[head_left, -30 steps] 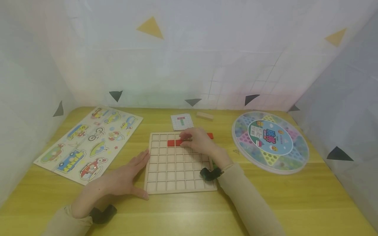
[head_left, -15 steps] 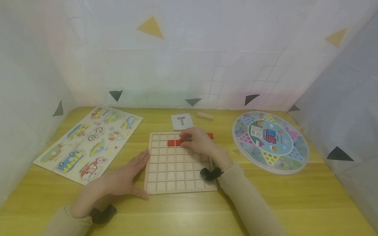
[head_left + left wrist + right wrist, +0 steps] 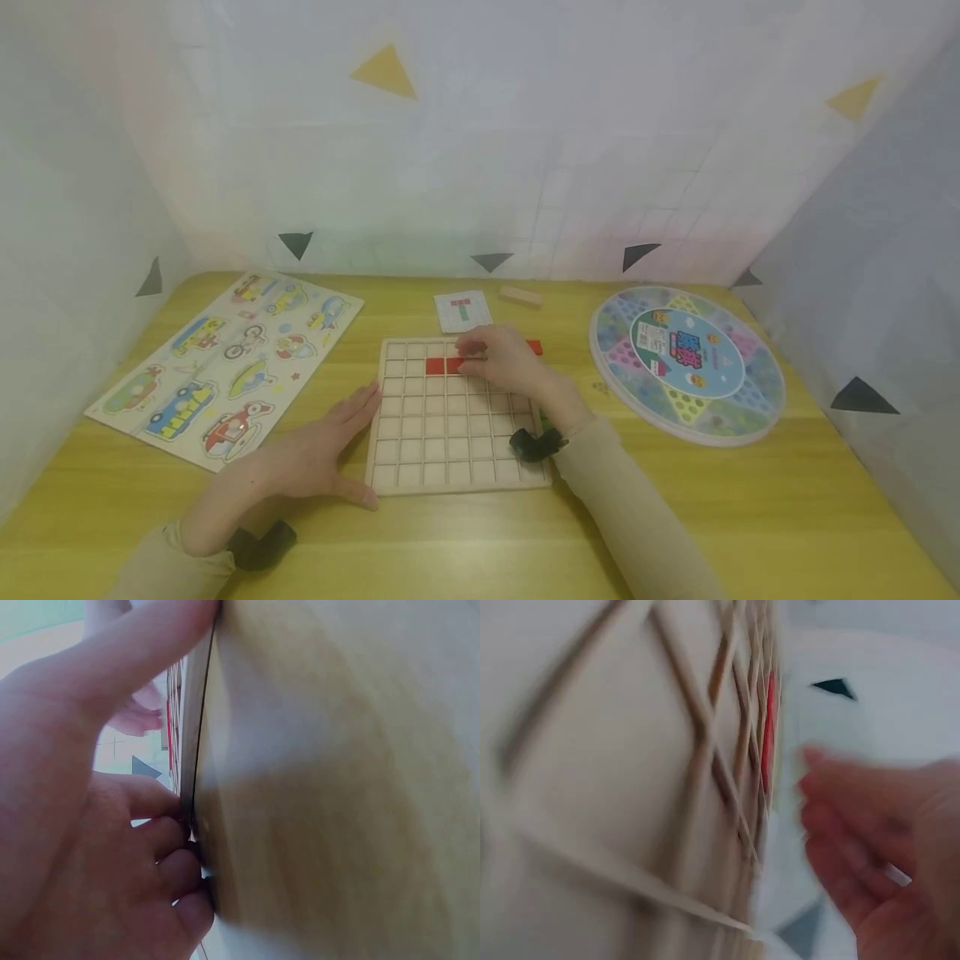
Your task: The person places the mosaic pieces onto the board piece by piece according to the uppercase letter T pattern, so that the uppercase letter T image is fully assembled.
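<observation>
A wooden grid board [image 3: 435, 425] lies in the middle of the table. Two red square tiles [image 3: 435, 366] sit side by side in its second row from the back. My right hand [image 3: 510, 362] bends over that row, its thumb tip covering part of the right-hand tile. Whether it pinches a tile is hidden; in the right wrist view the fingertips look bunched beside the blurred grid. My left hand [image 3: 315, 450] rests along the board's left edge, fingers extended and thumb apart near the front corner. Another red piece [image 3: 534, 347] shows past the right hand, partly hidden.
Behind the board lie a pattern card [image 3: 462, 311] with red and green squares and a small wooden block [image 3: 521, 297]. A vehicle picture puzzle [image 3: 240, 358] is on the left, a round game board [image 3: 686, 362] on the right. Green pieces [image 3: 546, 417] peek out beside the right wrist.
The whole head view has shifted down very slightly. Both hands, the board and the red tiles keep their places.
</observation>
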`<act>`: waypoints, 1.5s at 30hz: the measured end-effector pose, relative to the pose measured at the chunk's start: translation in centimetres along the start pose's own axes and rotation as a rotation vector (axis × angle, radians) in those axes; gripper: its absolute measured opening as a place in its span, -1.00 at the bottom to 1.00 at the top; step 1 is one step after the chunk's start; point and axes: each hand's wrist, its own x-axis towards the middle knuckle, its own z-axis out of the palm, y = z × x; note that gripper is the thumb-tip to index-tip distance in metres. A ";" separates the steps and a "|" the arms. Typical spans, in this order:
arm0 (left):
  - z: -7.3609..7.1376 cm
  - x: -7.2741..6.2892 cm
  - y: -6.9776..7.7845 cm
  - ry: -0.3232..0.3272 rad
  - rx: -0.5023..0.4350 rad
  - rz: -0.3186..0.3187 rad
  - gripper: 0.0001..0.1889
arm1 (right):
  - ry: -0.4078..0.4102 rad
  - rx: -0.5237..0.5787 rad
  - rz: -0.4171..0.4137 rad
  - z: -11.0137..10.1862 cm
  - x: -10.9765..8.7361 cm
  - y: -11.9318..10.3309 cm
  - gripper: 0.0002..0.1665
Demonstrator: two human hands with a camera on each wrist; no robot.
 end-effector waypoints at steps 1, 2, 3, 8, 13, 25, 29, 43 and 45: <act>0.0 0.0 0.0 -0.001 0.000 0.001 0.39 | 0.009 -0.009 -0.016 -0.4 -0.1 -0.4 -0.64; 0.1 0.0 0.0 -0.001 -0.002 0.004 0.39 | 0.020 -0.014 -0.034 -0.8 -0.3 -0.9 -0.64; 0.1 0.1 0.0 -0.003 -0.003 0.006 0.39 | 0.033 -0.015 -0.051 -1.3 -0.5 -1.4 -0.64; 0.2 0.2 -0.2 0.002 0.003 0.015 0.39 | 0.111 -0.007 -0.203 -3.6 -1.3 -2.9 -0.67; 0.3 0.1 -0.3 0.004 0.015 0.015 0.40 | 0.170 -0.021 -0.269 -5.0 -1.9 -2.6 -0.70; 0.3 0.0 -0.1 0.001 0.006 0.011 0.39 | 0.187 -0.005 -0.171 -6.5 -3.9 -0.2 -0.69; 0.2 0.0 -0.1 0.001 0.007 0.000 0.40 | 0.182 -0.007 -0.127 -6.4 -4.0 1.1 -0.66; 0.0 0.0 0.0 -0.003 0.002 -0.007 0.40 | 0.144 -0.035 -0.016 -6.5 -3.6 4.1 -0.57; 0.0 0.0 -0.1 -0.003 0.003 -0.008 0.41 | 0.140 -0.020 0.007 -6.6 -3.6 4.5 -0.56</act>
